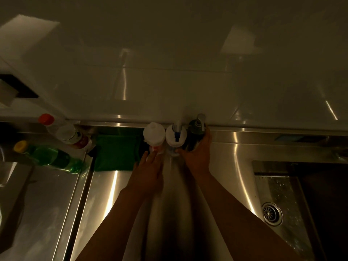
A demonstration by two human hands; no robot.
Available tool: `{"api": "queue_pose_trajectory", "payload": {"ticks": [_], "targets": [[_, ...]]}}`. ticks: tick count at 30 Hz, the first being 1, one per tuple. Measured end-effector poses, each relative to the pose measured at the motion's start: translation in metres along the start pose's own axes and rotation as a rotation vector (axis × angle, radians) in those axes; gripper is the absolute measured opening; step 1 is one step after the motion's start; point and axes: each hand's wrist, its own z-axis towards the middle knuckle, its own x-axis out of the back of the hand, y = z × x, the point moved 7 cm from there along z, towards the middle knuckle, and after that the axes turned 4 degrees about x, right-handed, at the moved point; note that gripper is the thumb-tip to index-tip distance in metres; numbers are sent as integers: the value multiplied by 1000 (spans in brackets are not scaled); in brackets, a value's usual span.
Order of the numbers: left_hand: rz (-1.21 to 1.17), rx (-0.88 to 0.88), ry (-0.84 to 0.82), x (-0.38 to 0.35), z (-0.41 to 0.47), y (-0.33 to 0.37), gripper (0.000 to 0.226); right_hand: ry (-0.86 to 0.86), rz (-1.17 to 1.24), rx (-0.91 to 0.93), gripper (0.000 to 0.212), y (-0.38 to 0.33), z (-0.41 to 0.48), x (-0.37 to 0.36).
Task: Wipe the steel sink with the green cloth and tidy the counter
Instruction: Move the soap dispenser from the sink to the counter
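Centre-left, the folded green cloth [116, 153] lies parked on the steel counter [105, 194]. The left hand [150, 166], fingers straight, touches a white-capped plastic bottle [154, 134]; the right hand [199, 153] grips a dark pump bottle [195, 134]. Lower right, the wet steel sink [278, 189] is perhaps already wiped, and the tidying looks underway.

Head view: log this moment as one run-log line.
phase: tidying bottles | left hand: touches white-capped bottle | right hand: grips dark pump bottle | green cloth: lying left of bottles, untouched

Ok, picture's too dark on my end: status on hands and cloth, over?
Left grip flat against white bottle, right grip round dark pump bottle. Green cloth lies unheld by the wall, nothing on it. Sink off right.
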Motion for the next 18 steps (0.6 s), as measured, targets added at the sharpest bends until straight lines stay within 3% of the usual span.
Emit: {"api": "queue_pose_trajectory", "payload": {"ticks": [5, 9, 11, 13, 18], "targets": [[-20, -5, -15, -3, -2, 3, 77, 79, -51, -82, 111, 8, -14, 15], [-9, -3, -7, -4, -4, 1, 75, 105, -139, -201, 79, 26, -58, 25], [-6, -5, 6, -4, -6, 0, 73, -1, -218, -199, 66, 33, -79, 18], [18, -8, 4, -4, -6, -1, 73, -223, -352, -173, 61, 41, -92, 3], [103, -30, 6, -7, -4, 0, 75, -660, -682, 145, 68, 35, -96, -31]]}}
